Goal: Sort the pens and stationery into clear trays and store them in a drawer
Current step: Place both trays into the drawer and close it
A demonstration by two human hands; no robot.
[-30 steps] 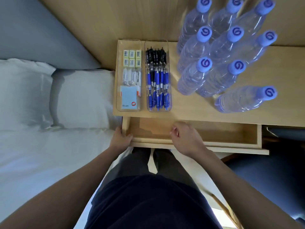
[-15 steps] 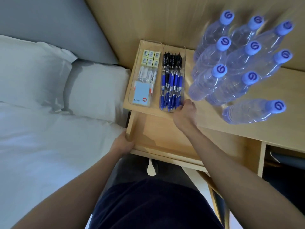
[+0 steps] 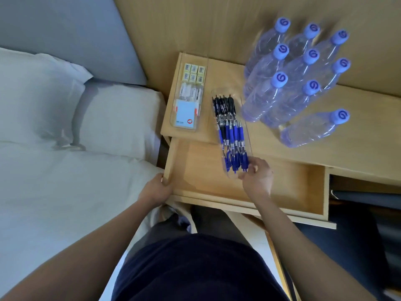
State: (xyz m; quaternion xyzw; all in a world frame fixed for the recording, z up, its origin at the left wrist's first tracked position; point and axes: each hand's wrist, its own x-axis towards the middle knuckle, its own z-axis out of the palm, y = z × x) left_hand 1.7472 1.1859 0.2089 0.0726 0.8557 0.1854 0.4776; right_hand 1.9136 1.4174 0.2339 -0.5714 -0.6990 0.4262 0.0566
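Note:
A clear pen tray (image 3: 217, 94) full of black and blue pens (image 3: 230, 131) juts off the desk's front edge, its near end over the open wooden drawer (image 3: 195, 166). My right hand (image 3: 257, 177) grips that near end. My left hand (image 3: 155, 189) holds the drawer's left front corner. A second clear tray (image 3: 173, 118) stays on the desk top at the left, holding small yellow boxes, white erasers and a blue sticky-note pad (image 3: 184, 116).
Several water bottles (image 3: 288, 83) with blue caps stand on the desk (image 3: 347, 148) right of the pen tray, one lying nearer the edge. A bed with white pillows (image 3: 65, 105) is at the left. The drawer's floor is bare wood.
My right hand left the drawer front, reached the pen tray and has pulled it toward me, off the desk edge over the drawer. The drawer is open further.

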